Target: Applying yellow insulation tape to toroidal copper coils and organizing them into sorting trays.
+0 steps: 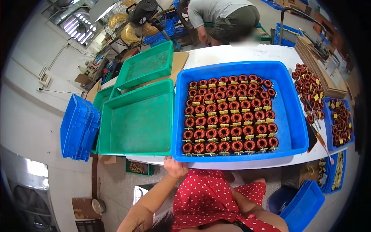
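My left hand (175,167) is at the table's near edge, under the meeting corners of a blue tray and a green tray. Its fingers are curled; their tips and whatever they grip are hidden. The blue tray (288,120) holds rows of copper-wound toroidal coils (224,119), each with a small yellowish piece beside it. On its right side a strip of blue floor shows. Left of it lies the green tray (139,123), with nothing inside. My right arm runs behind the red polka-dot cloth (201,193), and the right hand does not show.
Loose coils (309,87) are heaped right of the blue tray, beside tweezers and a brush-like tool (322,143). A blue bin of coils (338,121) stands farther right. Another green tray (145,65) and stacked blue crates (79,127) are at left. Beyond the table a person (224,19) bends near a fan (131,23).
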Action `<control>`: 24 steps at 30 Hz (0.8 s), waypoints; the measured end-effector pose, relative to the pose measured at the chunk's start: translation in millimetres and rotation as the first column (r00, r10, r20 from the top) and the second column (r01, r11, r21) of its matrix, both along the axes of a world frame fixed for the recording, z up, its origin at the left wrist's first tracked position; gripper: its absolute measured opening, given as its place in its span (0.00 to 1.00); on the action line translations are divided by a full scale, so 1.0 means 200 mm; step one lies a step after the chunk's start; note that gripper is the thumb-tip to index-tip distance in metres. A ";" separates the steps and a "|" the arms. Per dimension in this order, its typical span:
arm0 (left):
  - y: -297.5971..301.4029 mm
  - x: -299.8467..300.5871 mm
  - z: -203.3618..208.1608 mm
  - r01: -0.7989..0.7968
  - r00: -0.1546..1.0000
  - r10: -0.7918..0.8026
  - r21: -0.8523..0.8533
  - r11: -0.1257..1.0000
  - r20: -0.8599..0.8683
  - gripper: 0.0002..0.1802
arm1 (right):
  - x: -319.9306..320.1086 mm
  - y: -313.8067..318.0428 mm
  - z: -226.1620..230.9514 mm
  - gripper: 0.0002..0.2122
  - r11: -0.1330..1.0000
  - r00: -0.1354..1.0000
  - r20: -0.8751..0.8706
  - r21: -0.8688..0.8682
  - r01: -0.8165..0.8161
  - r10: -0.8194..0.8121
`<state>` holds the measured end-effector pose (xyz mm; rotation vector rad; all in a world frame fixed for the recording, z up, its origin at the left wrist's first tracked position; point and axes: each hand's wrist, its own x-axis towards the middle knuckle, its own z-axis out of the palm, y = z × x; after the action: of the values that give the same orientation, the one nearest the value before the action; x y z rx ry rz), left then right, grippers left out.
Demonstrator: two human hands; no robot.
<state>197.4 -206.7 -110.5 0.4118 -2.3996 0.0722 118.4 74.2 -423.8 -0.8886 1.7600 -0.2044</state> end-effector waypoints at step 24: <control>0.19 0.24 -0.36 -0.080 0.516 -0.293 0.386 0.919 0.805 0.13 | -0.03 -0.29 0.81 0.24 0.842 0.938 -0.047 -0.459 0.284 -0.342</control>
<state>245.3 -168.6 -182.9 0.4636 -3.4672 -0.3484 112.3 16.1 -260.9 -0.9425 2.0139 -0.8142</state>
